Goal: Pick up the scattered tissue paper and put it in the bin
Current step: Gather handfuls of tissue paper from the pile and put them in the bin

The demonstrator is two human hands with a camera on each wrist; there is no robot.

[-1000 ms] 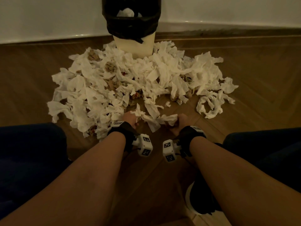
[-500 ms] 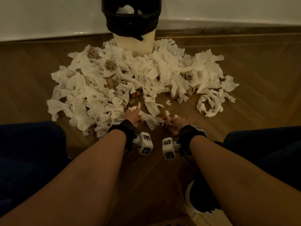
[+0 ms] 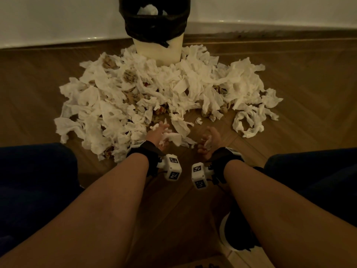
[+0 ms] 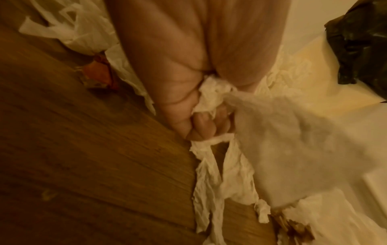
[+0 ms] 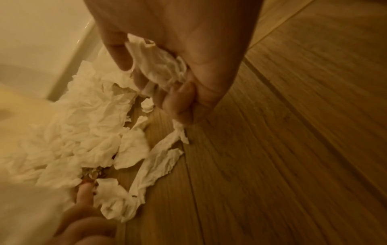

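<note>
Both hands work the near edge of the heap of crumpled white tissue paper (image 3: 135, 97) on the wooden floor (image 3: 309, 84). The left hand (image 3: 157, 135) has its fingers (image 4: 201, 126) curled round a wad; the right hand (image 3: 209, 141) pinches another, probably gathering handfuls for the black-lined cream bin (image 3: 158, 53) at the heap's far edge.

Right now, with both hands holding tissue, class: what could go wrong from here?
1. A loose strip hangs from the left hand's tissue; it may tear or drop before reaching the bin.
2. The right hand holds only a small wad, while the pile is large, so clearing could be slow.
</note>
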